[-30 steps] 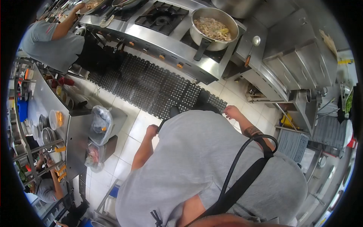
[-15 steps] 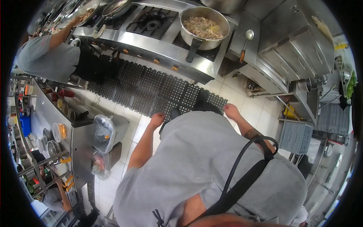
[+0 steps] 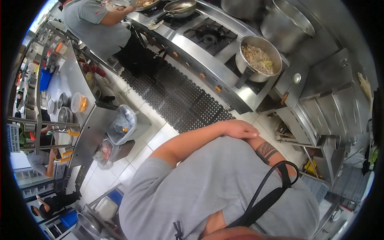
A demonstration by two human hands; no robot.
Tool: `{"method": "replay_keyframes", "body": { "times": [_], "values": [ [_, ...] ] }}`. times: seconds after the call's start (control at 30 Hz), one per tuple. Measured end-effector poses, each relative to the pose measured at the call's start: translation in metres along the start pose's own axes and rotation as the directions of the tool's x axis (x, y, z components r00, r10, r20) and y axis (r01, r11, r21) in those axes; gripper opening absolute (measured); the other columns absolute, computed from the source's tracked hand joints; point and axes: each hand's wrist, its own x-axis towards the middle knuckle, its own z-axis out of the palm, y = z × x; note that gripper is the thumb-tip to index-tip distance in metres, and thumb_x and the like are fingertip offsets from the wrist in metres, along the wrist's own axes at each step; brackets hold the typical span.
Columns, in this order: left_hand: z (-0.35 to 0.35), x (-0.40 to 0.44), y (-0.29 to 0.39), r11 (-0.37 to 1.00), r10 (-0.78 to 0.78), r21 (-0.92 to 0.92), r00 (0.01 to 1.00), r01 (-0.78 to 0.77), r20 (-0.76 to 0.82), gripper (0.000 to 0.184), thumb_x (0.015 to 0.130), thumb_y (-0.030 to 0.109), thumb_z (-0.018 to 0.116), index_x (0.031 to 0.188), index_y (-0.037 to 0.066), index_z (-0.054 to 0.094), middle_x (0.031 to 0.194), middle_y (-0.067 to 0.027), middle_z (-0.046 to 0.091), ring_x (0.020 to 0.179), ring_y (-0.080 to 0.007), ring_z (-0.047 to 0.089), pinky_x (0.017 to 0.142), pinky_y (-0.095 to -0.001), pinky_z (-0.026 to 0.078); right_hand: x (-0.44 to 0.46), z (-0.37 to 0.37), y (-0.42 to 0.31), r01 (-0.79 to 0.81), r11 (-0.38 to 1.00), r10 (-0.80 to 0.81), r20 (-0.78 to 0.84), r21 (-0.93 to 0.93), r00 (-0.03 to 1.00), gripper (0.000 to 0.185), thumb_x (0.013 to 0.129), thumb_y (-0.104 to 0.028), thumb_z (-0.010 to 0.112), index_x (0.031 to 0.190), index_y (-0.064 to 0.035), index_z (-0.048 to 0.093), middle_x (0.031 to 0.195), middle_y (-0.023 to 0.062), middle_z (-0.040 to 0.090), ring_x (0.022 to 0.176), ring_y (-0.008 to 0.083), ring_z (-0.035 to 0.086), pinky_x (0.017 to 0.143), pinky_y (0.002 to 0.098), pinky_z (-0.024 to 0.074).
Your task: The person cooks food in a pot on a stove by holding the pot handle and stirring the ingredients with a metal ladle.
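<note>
My left hand [image 3: 241, 129] lies across the front of my body, palm down over the end of my tattooed right forearm [image 3: 265, 151]. Its fingers are stretched out, and no tool shows in it. Under it my right hand is hidden, so its fingers cannot be made out. Beyond my hands a deep pan of cooked, chopped food [image 3: 257, 58] stands on the stove [image 3: 182, 46], its black handle pointing toward me. To the right of that pan, a spoon [image 3: 296, 78] rests on a steel surface.
A co-worker [image 3: 96, 28] stands at the stove's far left beside a frying pan [image 3: 180, 7]. Large pots [image 3: 286, 26] stand behind the stove. Black matting [image 3: 176, 94] covers part of the floor. Lined bins [image 3: 123, 125] stand left, beside a steel counter [image 3: 86, 100].
My left hand has swung from my left side across to my right arm. My right hand, seen before, is now covered. The view has turned, shifting the stove and co-worker rightward.
</note>
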Motion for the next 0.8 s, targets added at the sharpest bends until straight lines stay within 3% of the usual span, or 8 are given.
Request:
{"method": "replay_keyframes", "body": {
  "times": [0.07, 0.2, 0.33, 0.4, 0.47, 0.53, 0.57, 0.8],
  "values": [
    [0.008, -0.013, -0.04, 0.962, -0.27, -0.052, 0.962, 0.268, -0.029, 0.055, 0.09, 0.05, 0.036, 0.112, 0.004, 0.059, 0.114, -0.0151, 0.058, 0.107, -0.0312, 0.053, 0.094, -0.0366, 0.039, 0.039, 0.014, 0.054, 0.091, 0.878, -0.023, 0.149, -0.469, 0.989, 0.03, 0.079, -0.028, 0.057, 0.101, -0.0091, 0.061, 0.101, 0.0089, 0.062, 0.095, 0.0209, 0.057, 0.081, 0.0344, 0.0443],
    [0.015, -0.086, -0.108, 0.573, -0.724, 0.411, 0.673, 0.709, -0.151, 0.052, 0.085, 0.054, 0.042, 0.094, 0.009, 0.067, 0.095, -0.0151, 0.064, 0.092, -0.0333, 0.06, 0.082, -0.0419, 0.046, 0.036, 0.009, 0.126, -0.042, 0.907, 0.061, 0.031, -0.42, 0.998, 0.028, 0.078, -0.029, 0.058, 0.093, -0.0073, 0.063, 0.09, 0.012, 0.064, 0.086, 0.0279, 0.06, 0.075, 0.0393, 0.046],
    [0.073, -0.23, -0.22, 0.41, -0.902, 0.011, 0.407, 0.912, -0.145, 0.045, 0.08, 0.045, 0.052, 0.094, 0.004, 0.066, 0.1, -0.0207, 0.062, 0.096, -0.0339, 0.058, 0.084, -0.0418, 0.045, -0.004, -0.023, 0.177, -0.104, 0.703, -0.028, -0.174, -0.704, 0.984, 0.02, 0.077, -0.022, 0.057, 0.084, -0.0041, 0.063, 0.08, 0.0151, 0.063, 0.076, 0.0263, 0.063, 0.067, 0.0376, 0.0495],
    [0.109, -0.302, -0.231, 0.27, -0.915, 0.151, 0.302, 0.951, -0.266, 0.046, 0.085, 0.043, 0.047, 0.088, 0.001, 0.066, 0.097, -0.0224, 0.062, 0.092, -0.0374, 0.058, 0.082, -0.0434, 0.045, -0.017, -0.035, 0.231, -0.168, 0.721, 0.214, -0.014, -0.672, 0.977, 0.018, 0.079, -0.021, 0.056, 0.081, -0.0033, 0.061, 0.073, 0.0138, 0.061, 0.061, 0.0236, 0.062, 0.054, 0.0347, 0.0506],
    [0.158, -0.377, -0.235, 0.136, -0.951, 0.111, 0.161, 0.984, -0.264, 0.044, 0.081, 0.042, 0.054, 0.083, 0.0, 0.065, 0.08, -0.0192, 0.064, 0.075, -0.034, 0.061, 0.068, -0.0403, 0.049, -0.046, -0.026, 0.26, -0.638, 0.768, 0.638, -0.17, 0.063, 0.751, 0.018, 0.082, -0.02, 0.053, 0.08, -0.0033, 0.059, 0.07, 0.0111, 0.059, 0.051, 0.0224, 0.059, 0.046, 0.0331, 0.049],
    [0.176, -0.389, -0.232, -0.144, -0.99, -0.183, -0.14, 0.973, 0.031, 0.042, 0.08, 0.041, 0.056, 0.072, 0.001, 0.064, 0.07, -0.0164, 0.063, 0.058, -0.0276, 0.06, 0.053, -0.0385, 0.049, -0.065, -0.016, 0.275, -0.484, 0.863, 0.473, -0.108, -0.143, 0.875, 0.02, 0.085, -0.021, 0.05, 0.08, -0.0033, 0.058, 0.068, 0.0088, 0.057, 0.053, 0.023, 0.059, 0.045, 0.036, 0.0486],
    [0.185, -0.392, -0.231, -0.153, -0.988, -0.191, -0.149, 0.97, 0.032, 0.042, 0.08, 0.041, 0.056, 0.072, 0.001, 0.064, 0.07, -0.0164, 0.063, 0.058, -0.0276, 0.06, 0.053, -0.0385, 0.049, -0.071, -0.008, 0.254, -0.663, 0.722, 0.692, -0.169, 0.199, 0.702, 0.02, 0.082, -0.021, 0.052, 0.08, -0.0026, 0.06, 0.071, 0.0112, 0.059, 0.056, 0.0241, 0.06, 0.05, 0.0346, 0.0504],
    [0.182, -0.314, -0.22, 0.253, -0.958, -0.021, 0.247, 0.967, -0.145, 0.04, 0.081, 0.036, 0.049, 0.071, 0.0, 0.065, 0.08, -0.0194, 0.063, 0.078, -0.0345, 0.061, 0.07, -0.0413, 0.048, -0.048, 0.03, 0.274, -0.429, 0.891, 0.387, -0.243, -0.148, 0.889, 0.022, 0.078, -0.018, 0.051, 0.083, -0.0004, 0.064, 0.087, 0.0174, 0.064, 0.076, 0.0326, 0.063, 0.064, 0.0401, 0.0514]
  ]
}}
